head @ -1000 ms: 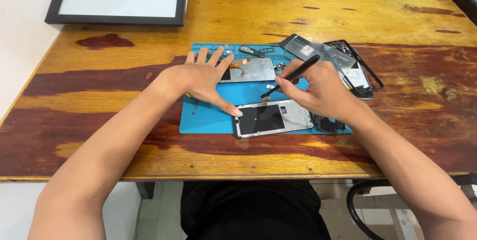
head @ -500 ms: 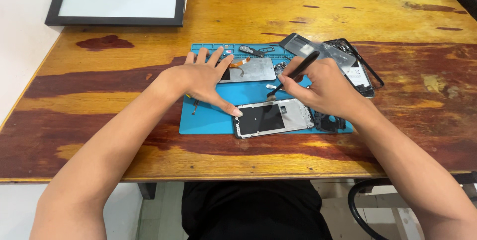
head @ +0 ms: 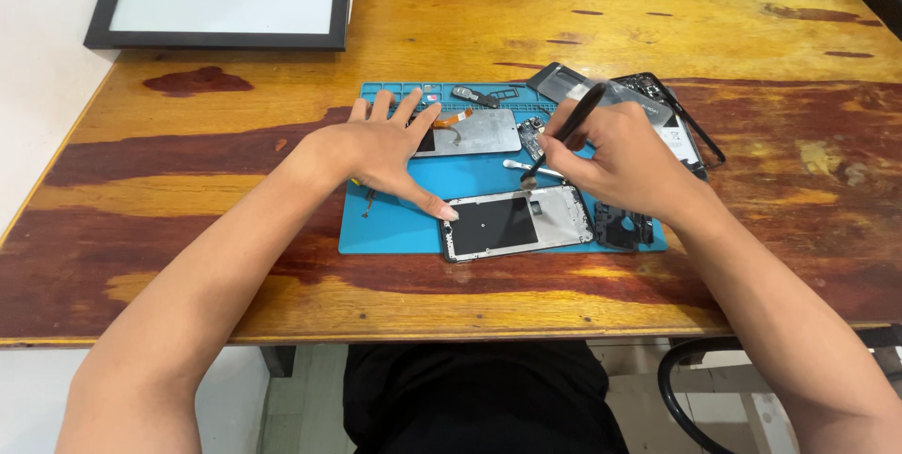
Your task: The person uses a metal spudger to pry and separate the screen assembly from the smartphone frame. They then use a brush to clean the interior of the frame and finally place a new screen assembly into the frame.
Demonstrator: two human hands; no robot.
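glossy wood table (head: 658, 31), matt mat (head: 395, 228)

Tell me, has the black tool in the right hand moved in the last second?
Yes. The black tool swung more upright; its tip dropped toward the opened phone on the blue mat.

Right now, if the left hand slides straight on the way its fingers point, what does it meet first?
The left hand points away from the person, fingers spread on the blue mat. It would probably first meet the small parts along the mat's far edge; depth is unclear.

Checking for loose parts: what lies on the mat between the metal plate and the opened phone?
Head view: only bare blue mat between the metal plate and the phone, apart from the left thumb.
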